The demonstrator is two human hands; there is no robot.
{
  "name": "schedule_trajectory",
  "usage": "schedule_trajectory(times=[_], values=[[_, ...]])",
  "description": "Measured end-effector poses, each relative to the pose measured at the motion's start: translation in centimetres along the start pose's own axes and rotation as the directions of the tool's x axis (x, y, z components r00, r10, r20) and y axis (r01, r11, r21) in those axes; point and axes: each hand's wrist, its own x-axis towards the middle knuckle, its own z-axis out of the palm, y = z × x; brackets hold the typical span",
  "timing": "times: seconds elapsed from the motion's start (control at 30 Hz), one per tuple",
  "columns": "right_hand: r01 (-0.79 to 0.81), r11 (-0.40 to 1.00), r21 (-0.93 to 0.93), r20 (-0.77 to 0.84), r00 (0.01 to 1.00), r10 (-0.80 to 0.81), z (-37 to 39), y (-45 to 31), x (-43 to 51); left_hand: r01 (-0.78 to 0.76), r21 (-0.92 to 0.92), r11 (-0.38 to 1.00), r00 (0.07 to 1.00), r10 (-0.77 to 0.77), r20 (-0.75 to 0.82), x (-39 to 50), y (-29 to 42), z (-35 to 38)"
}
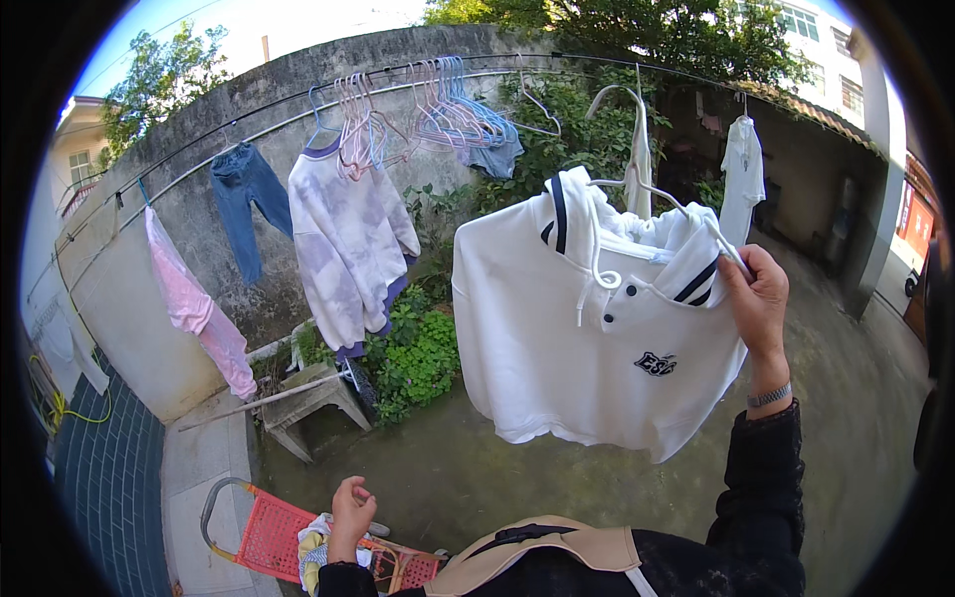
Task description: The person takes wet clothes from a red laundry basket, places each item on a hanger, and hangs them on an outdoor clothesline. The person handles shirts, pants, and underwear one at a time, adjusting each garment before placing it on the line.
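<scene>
A white hooded sweatshirt (537, 328) with dark stripes and buttons hangs on a pale hanger (675, 201) at the right of the picture. My right hand (757, 298) grips the hanger's end together with the shirt's shoulder. My left hand (352, 511) is low, fingers curled and apart, holding nothing visible, above a red plastic basket seat (272, 530) with crumpled clothes (313, 556) in it. Behind, a purple and white sweatshirt (336, 231), blue trousers (246, 201) and a pink garment (194, 306) hang from the line.
Many empty hangers (448, 112) crowd the line (261, 127), which runs before a concrete wall (186, 164). A white T-shirt (742, 172) hangs farther right. A stone bench (317, 403) with a long pole (261, 401) across it stands by green plants (421, 351).
</scene>
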Motion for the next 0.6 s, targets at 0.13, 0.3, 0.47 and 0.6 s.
schedule_trajectory(times=[0.13,0.3,0.47,0.6], values=[[0.04,0.99,-0.139,-0.005,0.999,-0.041,0.5,-0.3,0.0,0.062,0.0,0.998,0.957,-0.059,0.285,-4.0,-3.4,3.7],[0.012,0.977,-0.214,-0.067,0.997,-0.027,0.9,-0.9,-0.2,0.22,-0.017,0.975,0.592,-0.12,0.797,-6.9,-3.1,6.8],[0.021,0.97,-0.242,-0.09,0.995,-0.044,0.9,-0.8,-0.1,0.378,-0.15,0.913,0.448,-0.039,0.893,-7.0,-1.4,5.2],[-0.026,0.949,-0.315,-0.085,0.996,-0.001,1.0,-0.3,-0.2,0.481,-0.356,0.801,0.432,0.137,0.891,-6.2,-0.6,4.0]])
